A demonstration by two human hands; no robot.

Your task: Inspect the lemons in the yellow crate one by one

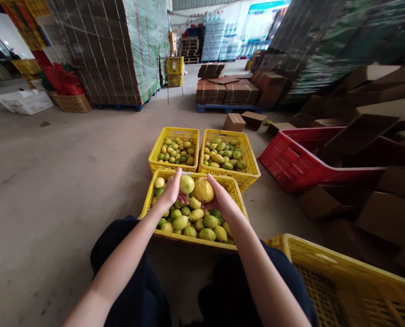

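My left hand [173, 190] is closed around a pale green-yellow lemon [187, 184], thumb along its upper side. Beside it, my right hand [219, 195] grips a larger, deeper yellow lemon [203, 190]. The two fruits are held close together above a yellow plastic crate [196, 243] filled with green and yellow lemons [207, 234]. Behind that crate stand two more yellow crates, the left one [151, 160] with smaller yellow and green fruit and the right one [257, 175] with longer greenish fruit. Some fingers are hidden behind the fruits.
At the lower right is another yellow crate [352, 268]. A red crate [280, 159] with cardboard in it stands to the right, among heaped cardboard boxes [386, 218]. Farther back are a blue pallet [227, 108] of flattened cartons and tall wrapped stacks [110, 50].
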